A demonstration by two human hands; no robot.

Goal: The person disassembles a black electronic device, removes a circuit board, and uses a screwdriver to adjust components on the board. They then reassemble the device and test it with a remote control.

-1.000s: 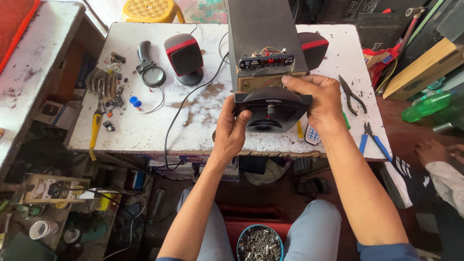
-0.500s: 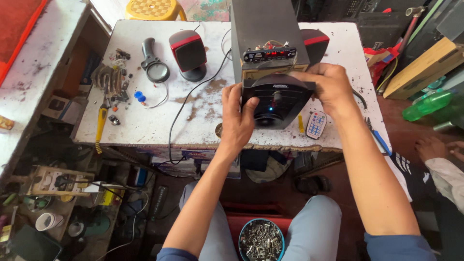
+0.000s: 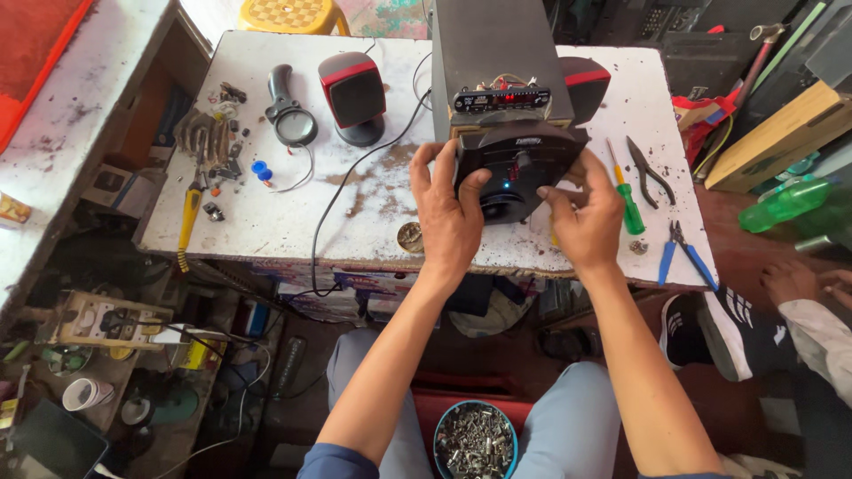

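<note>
You hold the black front panel (image 3: pixel 519 168) of a speaker box (image 3: pixel 497 62) against the near face of the box, at the front edge of the white, stained surface (image 3: pixel 266 222). A small blue light glows near the middle of the panel, and a control strip with a red display (image 3: pixel 501 98) sits just above it on the box.

Your left hand (image 3: pixel 448 213) wraps the panel's left edge, thumb on its face and fingers curled behind: a closed grip on the panel. Your right hand (image 3: pixel 586 213) meets the right edge with the fingers bent around it. It looks like a lighter, steadying hold, though how firmly it clamps cannot be told.

The step in hand appears to be seating or aligning the panel on the box. The next move likely calls for even pressure from both sides and care with the wires above the strip.

Just right of your right hand lie a green-handled screwdriver (image 3: pixel 626 195), dark pliers (image 3: pixel 652 168) and blue-handled cutters (image 3: pixel 679 253). To the left stand a small red-and-black speaker (image 3: pixel 355 93) and a magnifying glass (image 3: pixel 288 111), with a black cable (image 3: pixel 346 191) trailing over the edge. A yellow-handled tool (image 3: pixel 188 222) and small parts lie farther left. A tin of screws (image 3: pixel 475 443) rests between your knees. Another person's hand (image 3: pixel 790 284) shows at far right.
</note>
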